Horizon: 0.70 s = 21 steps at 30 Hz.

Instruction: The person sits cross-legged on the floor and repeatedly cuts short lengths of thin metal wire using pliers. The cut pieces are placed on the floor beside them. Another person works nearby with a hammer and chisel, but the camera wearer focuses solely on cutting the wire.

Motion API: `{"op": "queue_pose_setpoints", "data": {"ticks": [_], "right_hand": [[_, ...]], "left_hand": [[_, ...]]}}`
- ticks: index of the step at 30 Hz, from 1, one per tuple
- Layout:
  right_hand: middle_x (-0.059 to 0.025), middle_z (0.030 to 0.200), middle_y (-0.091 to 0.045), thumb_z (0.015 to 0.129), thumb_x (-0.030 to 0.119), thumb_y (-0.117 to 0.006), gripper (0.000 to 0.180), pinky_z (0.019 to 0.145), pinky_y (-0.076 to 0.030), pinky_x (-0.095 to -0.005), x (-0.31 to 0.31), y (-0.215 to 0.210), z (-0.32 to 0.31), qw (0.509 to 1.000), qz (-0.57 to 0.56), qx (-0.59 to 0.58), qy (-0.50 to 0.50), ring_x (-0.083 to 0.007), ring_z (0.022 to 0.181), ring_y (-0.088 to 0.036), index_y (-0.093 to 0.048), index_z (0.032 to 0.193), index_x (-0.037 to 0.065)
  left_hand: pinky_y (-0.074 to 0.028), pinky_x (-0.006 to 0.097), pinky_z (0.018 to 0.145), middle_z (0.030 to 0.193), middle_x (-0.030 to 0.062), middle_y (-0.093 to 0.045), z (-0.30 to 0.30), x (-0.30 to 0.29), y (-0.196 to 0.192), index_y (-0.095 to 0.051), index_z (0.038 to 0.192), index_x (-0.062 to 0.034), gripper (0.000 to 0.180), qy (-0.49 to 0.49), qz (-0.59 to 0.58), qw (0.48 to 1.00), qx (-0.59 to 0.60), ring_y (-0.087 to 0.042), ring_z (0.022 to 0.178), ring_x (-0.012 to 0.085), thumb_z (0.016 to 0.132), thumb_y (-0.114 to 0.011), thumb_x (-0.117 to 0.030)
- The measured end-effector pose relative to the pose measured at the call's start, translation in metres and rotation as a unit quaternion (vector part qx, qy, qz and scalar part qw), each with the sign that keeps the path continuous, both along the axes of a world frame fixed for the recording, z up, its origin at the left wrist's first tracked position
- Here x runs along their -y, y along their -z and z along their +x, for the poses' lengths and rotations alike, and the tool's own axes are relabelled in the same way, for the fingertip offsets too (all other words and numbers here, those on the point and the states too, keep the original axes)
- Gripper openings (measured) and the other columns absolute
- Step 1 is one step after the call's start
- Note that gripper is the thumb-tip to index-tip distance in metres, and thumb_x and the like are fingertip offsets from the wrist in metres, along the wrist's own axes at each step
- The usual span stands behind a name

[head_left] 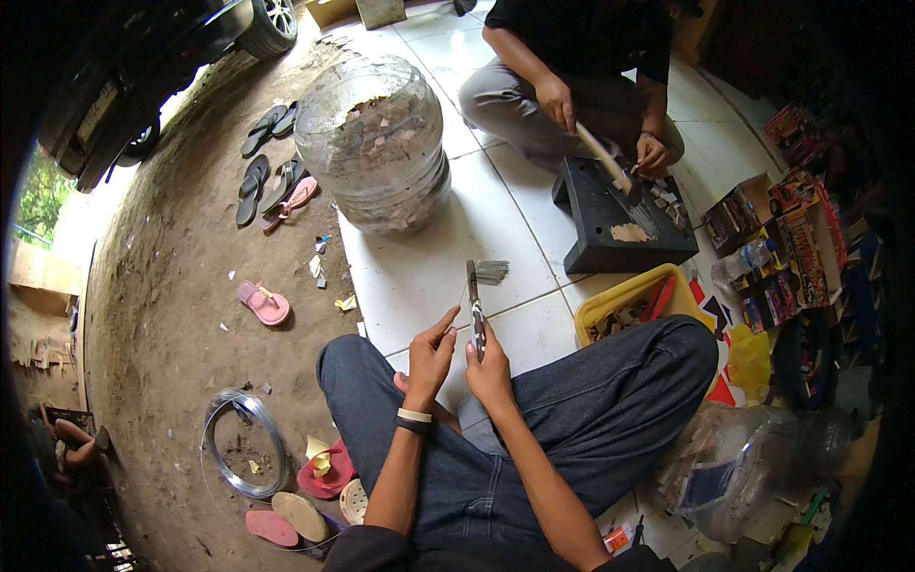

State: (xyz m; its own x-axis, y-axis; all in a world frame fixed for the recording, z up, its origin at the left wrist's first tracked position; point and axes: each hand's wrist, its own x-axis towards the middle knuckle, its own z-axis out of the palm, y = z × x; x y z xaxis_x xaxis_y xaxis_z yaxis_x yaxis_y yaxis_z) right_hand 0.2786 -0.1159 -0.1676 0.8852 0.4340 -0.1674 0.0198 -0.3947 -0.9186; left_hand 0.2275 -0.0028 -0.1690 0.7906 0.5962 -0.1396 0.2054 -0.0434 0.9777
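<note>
My right hand (491, 374) is closed round the lower end of a slim tool with a dark tip and a black-and-pale handle (477, 319); its exact kind is hard to make out. Close to its left, my left hand (431, 360) has its thumb and forefinger pinched near a thin wire (463, 295) that runs up toward the tool's tip. Both hands are above my lap. By the tip, a small bundle of short, straight wire pieces (492, 273) lies over the white tile.
Ahead stands a large clear plastic bottle (381, 205) filled with small chips. Opposite, a person hammers on a black stool (620, 255). A yellow basin (610, 297) touches my right knee. Wire coil (219, 467) and sandals (264, 303) lie on the dirt at left.
</note>
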Motion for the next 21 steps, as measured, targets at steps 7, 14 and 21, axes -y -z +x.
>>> {"op": "queue_pose_setpoints", "data": {"ticks": [7,14,21], "right_hand": [[-0.0310,0.117,-0.063,0.095,0.008,-0.061,0.060,0.094,-0.049,-0.0512,0.002,0.003,-0.001,1.000,-0.012,-0.009,-0.015,-0.0468,0.111,-0.062,-0.041,0.152,0.003],[-0.0297,0.117,-0.063,0.094,0.007,-0.061,0.061,0.093,-0.049,-0.0509,0.004,0.007,-0.002,1.000,-0.004,0.014,-0.024,-0.0457,0.110,-0.062,-0.041,0.152,0.003],[-0.0279,0.109,-0.066,0.090,0.008,-0.065,0.047,0.092,-0.050,-0.0501,0.003,0.006,-0.002,0.997,-0.079,0.006,-0.021,-0.0445,0.106,-0.064,-0.053,0.135,-0.002]], "left_hand": [[-0.031,0.025,0.054,0.065,-0.0049,-0.042,0.000,-0.004,0.001,-0.063,0.140,-0.0094,0.043,0.002,-0.009,1.000,-0.003,-0.035,0.059,0.0061,0.097,-0.058,-0.009],[-0.032,0.026,0.054,0.065,-0.0044,-0.042,-0.002,-0.006,-0.001,-0.062,0.141,-0.0089,0.044,0.013,-0.026,1.000,0.011,-0.036,0.058,0.0061,0.097,-0.058,-0.009],[-0.033,0.026,0.054,0.066,-0.0047,-0.042,-0.003,-0.011,0.004,-0.062,0.140,-0.0086,0.043,0.021,-0.020,0.999,0.016,-0.037,0.059,0.0067,0.097,-0.057,-0.009]]}}
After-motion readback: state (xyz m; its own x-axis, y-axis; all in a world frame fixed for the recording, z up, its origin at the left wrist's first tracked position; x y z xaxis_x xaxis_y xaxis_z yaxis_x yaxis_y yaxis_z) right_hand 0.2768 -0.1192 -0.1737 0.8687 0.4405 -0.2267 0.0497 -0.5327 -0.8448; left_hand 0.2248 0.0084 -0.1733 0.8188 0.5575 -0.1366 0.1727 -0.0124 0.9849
